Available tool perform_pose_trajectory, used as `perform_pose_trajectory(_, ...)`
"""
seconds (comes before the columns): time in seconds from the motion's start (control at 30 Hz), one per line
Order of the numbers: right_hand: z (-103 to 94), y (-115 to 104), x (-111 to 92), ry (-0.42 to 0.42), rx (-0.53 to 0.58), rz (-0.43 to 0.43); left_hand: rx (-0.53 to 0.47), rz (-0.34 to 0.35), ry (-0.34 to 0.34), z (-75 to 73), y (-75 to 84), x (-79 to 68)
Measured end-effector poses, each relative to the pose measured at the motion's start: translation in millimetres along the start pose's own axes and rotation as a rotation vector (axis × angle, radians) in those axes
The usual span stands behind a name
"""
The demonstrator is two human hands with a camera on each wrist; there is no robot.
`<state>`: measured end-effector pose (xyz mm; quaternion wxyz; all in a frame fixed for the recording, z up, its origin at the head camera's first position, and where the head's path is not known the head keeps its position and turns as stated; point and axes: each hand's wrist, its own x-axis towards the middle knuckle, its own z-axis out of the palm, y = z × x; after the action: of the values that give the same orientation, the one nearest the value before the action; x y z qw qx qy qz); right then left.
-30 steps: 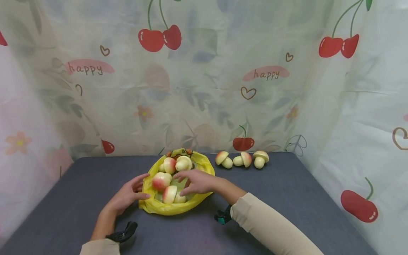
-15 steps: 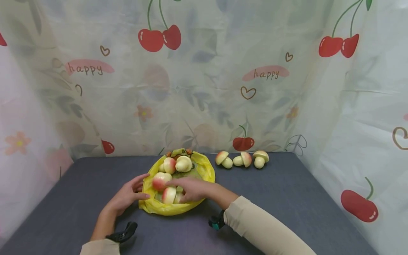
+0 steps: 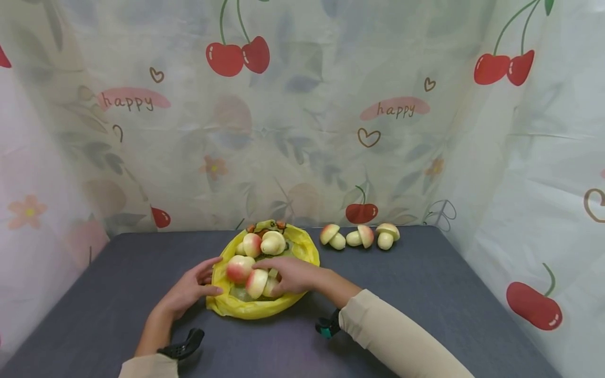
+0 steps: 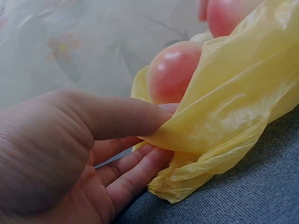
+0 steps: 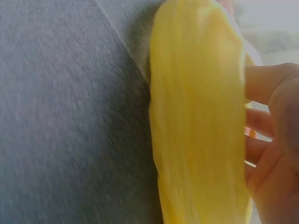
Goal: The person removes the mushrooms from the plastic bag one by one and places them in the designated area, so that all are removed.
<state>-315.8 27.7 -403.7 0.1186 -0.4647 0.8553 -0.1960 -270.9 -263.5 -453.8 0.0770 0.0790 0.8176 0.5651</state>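
A yellow plastic bag [image 3: 248,312] lies spread open like a shallow bowl on the dark table. Several toy mushrooms with pink-and-cream caps are inside, among them a pink-capped one [image 3: 239,269] at the left. At the bag's left edge my left hand [image 3: 189,289] pinches the plastic between thumb and fingers, as the left wrist view shows. My right hand [image 3: 298,274] reaches over the right rim and grips the front toy mushroom [image 3: 257,283] by its stem side. In the right wrist view the bag's wall hides the fingertips and that mushroom.
Three more toy mushrooms, a left one [image 3: 332,237], a middle one [image 3: 361,237] and a right one [image 3: 387,236], stand along the table's back edge. A printed curtain [image 3: 302,131] hangs behind. A greenish, orange-marked object [image 3: 268,226] shows at the bag's far rim.
My right hand dipped left to the front mushroom, took hold of it, and has drawn it slightly up and to the right. The left hand has stayed at the bag's edge.
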Motion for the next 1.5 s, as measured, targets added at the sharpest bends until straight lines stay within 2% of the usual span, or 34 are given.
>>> perform_pose_trajectory(0.27, -18.1, 5.5, -14.6, 0.145, 0.104, 0.037, 0.005, 0.005, 0.003, -1.8, -0.4, 0.0)
perform_pose_trajectory(0.47, -24.6, 15.8, -24.2, 0.292, 0.119, 0.015, 0.008, 0.017, 0.002, -2.6, -1.9, 0.0)
perform_pose_trajectory(0.7, -32.2, 32.2, -37.3, 0.475, 0.188, 0.016, 0.004, 0.020, 0.001, -2.4, -1.8, 0.1)
perform_pose_trajectory(1.1, -50.1, 63.3, -65.9, 0.830, 0.177, 0.150, 0.023, 0.009, 0.019, 0.3, -2.4, 0.4)
perform_pose_trajectory(1.5, -60.4, 100.8, -103.5, 1.041, 0.105, 0.250, 0.008, -0.007, 0.017, 1.2, -3.9, 2.0)
